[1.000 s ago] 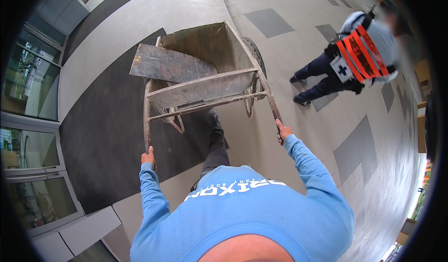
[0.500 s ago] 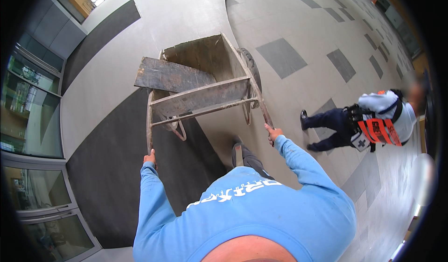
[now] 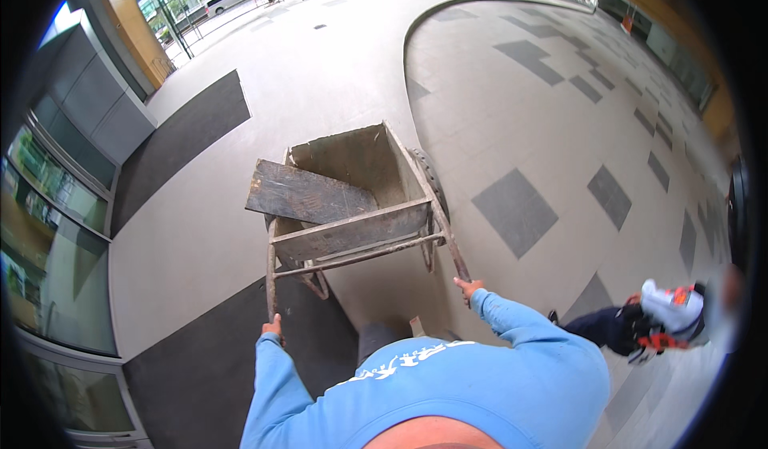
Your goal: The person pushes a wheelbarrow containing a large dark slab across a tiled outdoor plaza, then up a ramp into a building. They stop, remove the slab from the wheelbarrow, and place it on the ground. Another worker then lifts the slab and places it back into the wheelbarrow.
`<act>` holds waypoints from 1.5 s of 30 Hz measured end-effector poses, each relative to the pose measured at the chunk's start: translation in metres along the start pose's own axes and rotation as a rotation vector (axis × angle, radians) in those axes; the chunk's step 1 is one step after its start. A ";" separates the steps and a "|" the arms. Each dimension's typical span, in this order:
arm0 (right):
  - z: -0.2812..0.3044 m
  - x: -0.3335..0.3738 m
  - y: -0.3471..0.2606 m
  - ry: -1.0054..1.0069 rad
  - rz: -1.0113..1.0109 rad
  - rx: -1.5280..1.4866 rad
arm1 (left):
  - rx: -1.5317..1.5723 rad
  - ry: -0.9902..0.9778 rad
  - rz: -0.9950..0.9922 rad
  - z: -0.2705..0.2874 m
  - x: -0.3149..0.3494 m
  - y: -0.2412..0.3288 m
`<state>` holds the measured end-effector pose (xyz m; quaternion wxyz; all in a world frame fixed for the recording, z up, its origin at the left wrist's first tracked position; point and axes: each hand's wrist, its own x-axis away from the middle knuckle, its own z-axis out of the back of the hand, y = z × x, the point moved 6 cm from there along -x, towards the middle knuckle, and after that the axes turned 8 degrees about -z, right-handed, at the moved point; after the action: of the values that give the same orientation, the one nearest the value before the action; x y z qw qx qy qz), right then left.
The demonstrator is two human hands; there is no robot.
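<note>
Ahead of me stands a worn, rusty metal wheelbarrow (image 3: 352, 235), its two handles reaching back toward my body. My left hand (image 3: 273, 329) is wrapped round the end of the left handle. Round the right handle closes my right hand (image 3: 469, 290). A dark, scuffed board (image 3: 310, 196) lies tilted in the tray, one end sticking out over the left side. Apart from the board, the visible part of the tray shows bare, dirty walls. Part of the tyre (image 3: 430, 179) shows beyond the tray's right side.
Glass doors and panels (image 3: 60, 241) line the left. A person in dark trousers and a white and orange top (image 3: 672, 313) is at the right. A curved edge (image 3: 410, 37) divides the pale paving. Far off, a white van (image 3: 230, 0) stands near a green-framed shelter (image 3: 172, 9).
The view has tilted up, bringing the van and street into sight. I have moved forward with the wheelbarrow, and the person at the right has dropped back toward the lower edge.
</note>
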<state>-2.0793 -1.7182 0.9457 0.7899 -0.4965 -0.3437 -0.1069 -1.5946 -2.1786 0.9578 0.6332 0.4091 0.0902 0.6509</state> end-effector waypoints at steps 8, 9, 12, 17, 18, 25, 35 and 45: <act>0.005 -0.026 -0.069 -0.115 -0.074 -0.024 | -0.181 0.314 -0.200 -0.005 -0.039 0.073; 0.008 -0.037 -0.062 -0.105 -0.069 -0.009 | -0.192 0.312 -0.185 -0.015 -0.040 0.065; 0.011 -0.064 -0.074 -0.071 -0.041 0.014 | -0.095 0.224 -0.094 -0.029 -0.060 0.068; 0.013 -0.112 -0.129 0.021 0.009 0.001 | -0.020 0.149 -0.038 -0.034 -0.084 0.156; 0.008 -0.121 -0.138 0.045 0.005 -0.004 | -0.038 0.165 -0.052 -0.031 -0.093 0.173; -0.010 -0.072 -0.205 -0.057 -0.079 -0.007 | -0.073 0.193 -0.117 0.004 -0.134 0.235; -0.025 -0.121 -0.214 -0.001 -0.107 0.067 | -0.157 0.178 -0.103 -0.026 -0.192 0.242; -0.083 -0.077 -0.300 0.005 -0.127 0.002 | -0.129 0.208 -0.180 0.075 -0.214 0.332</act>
<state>-2.2530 -1.9485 1.0868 0.7831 -0.4725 -0.3724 -0.1576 -1.8242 -2.4613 1.1279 0.7012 0.2882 0.1497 0.6347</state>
